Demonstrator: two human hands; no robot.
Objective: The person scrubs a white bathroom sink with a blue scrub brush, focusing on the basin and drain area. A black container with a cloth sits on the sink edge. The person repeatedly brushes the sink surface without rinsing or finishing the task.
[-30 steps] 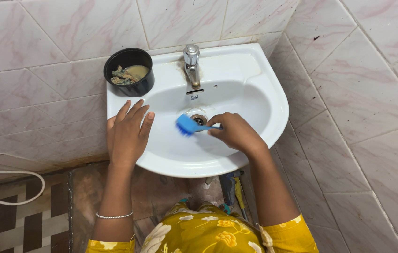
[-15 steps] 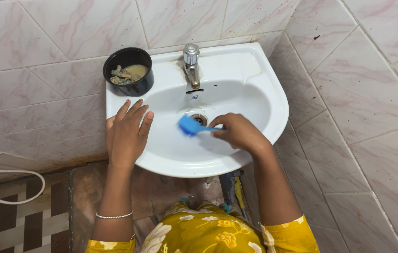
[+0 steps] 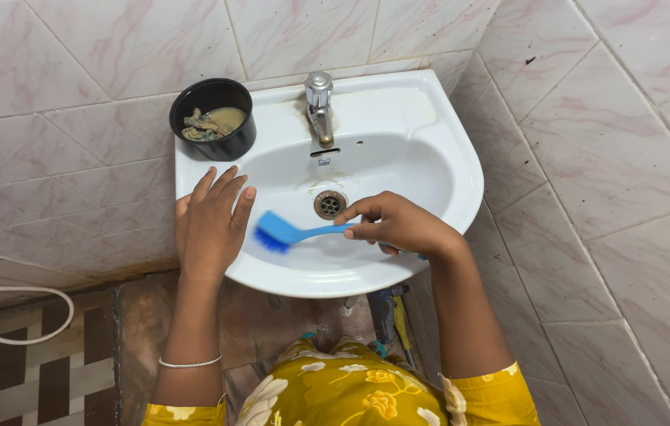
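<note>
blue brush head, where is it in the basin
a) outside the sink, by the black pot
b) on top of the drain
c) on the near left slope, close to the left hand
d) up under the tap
c: the blue brush has its bristles on the near left wall of the sink, beside the left hand and clear of the drain.

This is a small washroom in a home. A white sink point(image 3: 445, 150) hangs on the wall, with a metal tap point(image 3: 320, 106) at the back and a round drain point(image 3: 329, 203) in the middle. Shiny pink and white tiles point(image 3: 603, 142) cover the walls in the corner. The floor point(image 3: 27, 371) has brown and cream squares. A black bowl point(image 3: 212, 118) sits on the sink's edge.
</note>
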